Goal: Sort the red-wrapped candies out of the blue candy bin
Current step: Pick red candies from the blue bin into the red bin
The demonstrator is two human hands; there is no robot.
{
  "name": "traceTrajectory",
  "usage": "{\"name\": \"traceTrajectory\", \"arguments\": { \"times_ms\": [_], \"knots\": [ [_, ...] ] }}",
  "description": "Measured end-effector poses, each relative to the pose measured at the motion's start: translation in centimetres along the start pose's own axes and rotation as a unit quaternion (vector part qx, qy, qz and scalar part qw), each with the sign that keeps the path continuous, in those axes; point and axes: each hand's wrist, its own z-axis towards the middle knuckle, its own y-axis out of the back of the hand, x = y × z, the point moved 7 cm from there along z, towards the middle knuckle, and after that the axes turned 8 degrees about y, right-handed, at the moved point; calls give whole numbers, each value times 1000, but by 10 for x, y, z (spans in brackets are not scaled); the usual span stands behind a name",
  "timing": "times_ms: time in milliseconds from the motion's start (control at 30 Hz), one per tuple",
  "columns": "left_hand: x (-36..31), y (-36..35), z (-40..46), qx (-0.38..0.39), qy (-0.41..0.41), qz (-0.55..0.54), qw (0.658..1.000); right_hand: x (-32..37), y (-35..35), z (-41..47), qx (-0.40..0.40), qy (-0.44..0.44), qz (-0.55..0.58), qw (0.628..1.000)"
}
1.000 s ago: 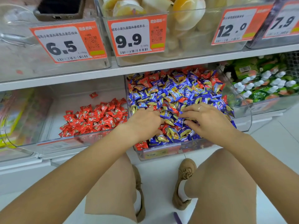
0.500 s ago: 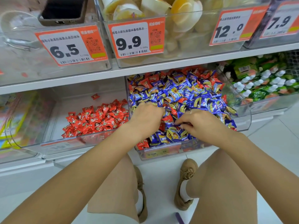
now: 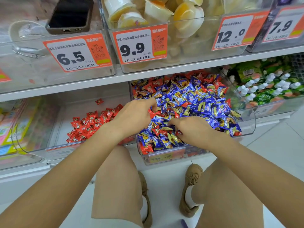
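— Where the lower shelf (image 3: 65,89) runs left to right, what sits on it?

— Clear bins side by side. The blue candy bin (image 3: 164,157) sits mid-shelf, heaped with blue-wrapped candies (image 3: 194,99) from back wall to front lip, with red-wrapped candies (image 3: 152,87) scattered through them, thickest along the back edge and at the front left corner. Just left of it, the left bin (image 3: 54,145) holds a red pile (image 3: 92,124) against its front right corner; its back and left side are bare floor, apart from one stray red piece (image 3: 99,101) near the back.

— And the hands?

— Both are over the blue candy bin. The left hand (image 3: 133,117) crosses the bin's left wall, fingers curled down, pinching a red candy (image 3: 152,112) at its fingertips. The right hand (image 3: 194,130) lies knuckles-up near the front edge, fingers curled into the heap; I cannot tell whether they hold anything.

— Any room around them?

— Between the two hands a narrow strip of wrappers shows. The bin's right half and back are uncovered. Its right wall touches a bin of green packets (image 3: 269,89).

— Above?

— The upper shelf edge overhangs the bins' backs, carrying price tags (image 3: 139,45), a bin of jelly cups (image 3: 164,12), and a phone (image 3: 70,14) at the upper left.
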Motion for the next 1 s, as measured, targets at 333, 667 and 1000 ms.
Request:
{"name": "traceTrajectory", "arguments": {
  "times_ms": [333,667,1000],
  "knots": [
    [-18,-53,3,58,-32,290,955,-6,36,-13,-175,23,108,978],
    [0,-5,-1,-38,-37,191,980,17,4,8,5,-7,156,988],
    [0,-11,-38,80,-95,152,981,22,17,17,-34,3,24,999]
  ]
}}
